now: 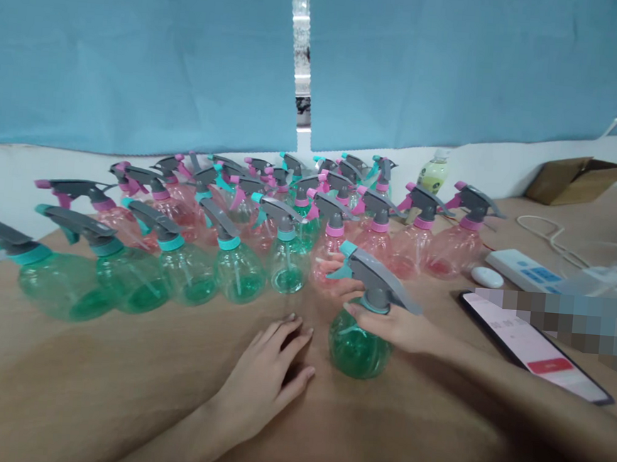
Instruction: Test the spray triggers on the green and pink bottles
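My right hand is wrapped around the neck of a green spray bottle with a grey and turquoise trigger head. That bottle is upright, in front of the others. On the table to its left rests my left hand, fingers apart and nothing in it. A row of green spray bottles stands behind and to the left of my hands. Pink spray bottles with pink collars stand behind and to the right. Part of my right hand's fingers is behind the held bottle's trigger.
A phone lies to the right on the wooden table. Near it are a white oval case, a power strip and white cables. Further back stand a drink bottle and an open cardboard box, before a blue-covered wall.
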Demonstrator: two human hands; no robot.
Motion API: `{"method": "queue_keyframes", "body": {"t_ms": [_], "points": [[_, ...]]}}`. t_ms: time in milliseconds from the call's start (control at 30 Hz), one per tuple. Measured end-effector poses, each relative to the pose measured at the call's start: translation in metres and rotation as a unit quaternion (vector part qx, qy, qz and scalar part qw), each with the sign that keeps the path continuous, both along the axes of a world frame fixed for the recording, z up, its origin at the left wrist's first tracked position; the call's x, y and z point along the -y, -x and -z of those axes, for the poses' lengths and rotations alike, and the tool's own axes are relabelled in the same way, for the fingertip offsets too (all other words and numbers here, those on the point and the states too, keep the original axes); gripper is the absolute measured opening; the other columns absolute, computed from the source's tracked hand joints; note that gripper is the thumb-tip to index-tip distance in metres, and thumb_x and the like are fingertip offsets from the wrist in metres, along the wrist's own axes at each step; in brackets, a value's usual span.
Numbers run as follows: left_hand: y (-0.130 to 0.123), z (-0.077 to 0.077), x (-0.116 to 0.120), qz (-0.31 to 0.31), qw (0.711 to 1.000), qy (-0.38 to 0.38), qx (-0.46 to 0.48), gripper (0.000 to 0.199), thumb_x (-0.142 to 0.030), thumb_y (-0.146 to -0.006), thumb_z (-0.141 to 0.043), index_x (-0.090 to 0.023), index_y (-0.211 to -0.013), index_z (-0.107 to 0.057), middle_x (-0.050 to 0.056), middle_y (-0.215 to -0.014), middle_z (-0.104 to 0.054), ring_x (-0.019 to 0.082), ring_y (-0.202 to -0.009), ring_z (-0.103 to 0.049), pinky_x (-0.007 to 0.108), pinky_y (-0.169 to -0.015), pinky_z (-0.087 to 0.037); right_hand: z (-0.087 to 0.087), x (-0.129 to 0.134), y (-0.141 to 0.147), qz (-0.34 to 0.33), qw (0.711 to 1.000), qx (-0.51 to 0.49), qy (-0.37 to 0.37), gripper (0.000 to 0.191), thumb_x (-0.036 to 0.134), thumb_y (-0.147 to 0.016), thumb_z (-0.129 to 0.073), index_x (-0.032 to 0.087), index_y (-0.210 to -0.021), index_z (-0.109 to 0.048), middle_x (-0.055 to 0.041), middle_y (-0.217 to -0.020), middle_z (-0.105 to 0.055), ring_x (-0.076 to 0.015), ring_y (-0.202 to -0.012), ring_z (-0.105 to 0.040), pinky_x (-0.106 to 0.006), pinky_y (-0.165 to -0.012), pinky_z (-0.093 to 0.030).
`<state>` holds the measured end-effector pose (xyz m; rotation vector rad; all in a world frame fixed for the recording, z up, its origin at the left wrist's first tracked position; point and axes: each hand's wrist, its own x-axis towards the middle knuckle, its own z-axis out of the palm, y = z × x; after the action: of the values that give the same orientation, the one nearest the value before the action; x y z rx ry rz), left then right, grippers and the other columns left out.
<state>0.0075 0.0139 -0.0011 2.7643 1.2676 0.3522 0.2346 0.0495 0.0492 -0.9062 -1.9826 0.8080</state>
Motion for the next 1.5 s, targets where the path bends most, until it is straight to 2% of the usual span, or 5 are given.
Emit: {"method": "queue_keyframes", "body": {"t_ms": [633, 967, 1233, 1400, 1500], "points": [[0.001, 0.000, 0.002, 0.000, 1.000, -0.003, 0.003, 0.040, -0.034, -0.089, -0.047, -0.020, -0.126, -0.043, 0.009, -0.129, -0.044, 0.025, -0.121, -0.035, 0.043, -0.097, -0.034, 0.001, -0.002, 0.001, -0.028, 0.998, -0.039, 0.035, 0.056, 0.011, -0.072, -0.049, 0.030, -0.123, -0.036, -0.0017, -0.117, -0.055, -0.0156, -0.084, -0.060, -0.034, -0.080, -0.051], [0.000, 0.000, 0.002, -0.006, 1.000, 0.001, -0.010, 0.040, -0.035, -0.089, -0.047, -0.019, -0.126, -0.043, 0.009, -0.130, -0.043, 0.026, -0.121, -0.036, 0.043, -0.096, -0.034, -0.004, 0.002, 0.002, -0.022, 0.995, -0.062, 0.072, 0.042, 0.012, -0.070, -0.050, 0.029, -0.108, -0.042, -0.0008, -0.103, -0.060, -0.0162, -0.083, -0.062, -0.033, -0.076, -0.054], [0.000, 0.000, 0.001, -0.001, 1.000, -0.001, 0.000, 0.040, -0.034, -0.089, -0.047, -0.019, -0.126, -0.043, 0.009, -0.129, -0.044, 0.026, -0.121, -0.036, 0.043, -0.096, -0.035, -0.006, 0.004, 0.002, 0.017, 0.997, -0.055, 0.041, 0.022, 0.016, -0.073, -0.053, 0.028, -0.091, -0.048, -0.0002, -0.089, -0.062, -0.0166, -0.080, -0.063, -0.033, -0.073, -0.055], [0.000, -0.001, 0.001, -0.002, 1.000, -0.001, -0.004, 0.041, -0.034, -0.089, -0.048, -0.018, -0.126, -0.044, 0.009, -0.129, -0.044, 0.025, -0.121, -0.036, 0.042, -0.098, -0.034, -0.002, -0.001, 0.002, -0.008, 0.998, -0.052, 0.044, 0.043, 0.013, -0.072, -0.051, 0.030, -0.111, -0.045, -0.0002, -0.099, -0.062, -0.0169, -0.083, -0.063, -0.033, -0.074, -0.055], [0.000, -0.001, 0.002, -0.003, 1.000, -0.001, -0.005, 0.042, -0.034, -0.089, -0.048, -0.018, -0.126, -0.044, 0.010, -0.129, -0.044, 0.026, -0.121, -0.036, 0.042, -0.098, -0.034, -0.001, -0.001, 0.002, -0.006, 0.998, -0.045, 0.038, 0.046, 0.015, -0.074, -0.051, 0.030, -0.117, -0.043, -0.0014, -0.102, -0.063, -0.0188, -0.089, -0.063, -0.035, -0.078, -0.053]]}}
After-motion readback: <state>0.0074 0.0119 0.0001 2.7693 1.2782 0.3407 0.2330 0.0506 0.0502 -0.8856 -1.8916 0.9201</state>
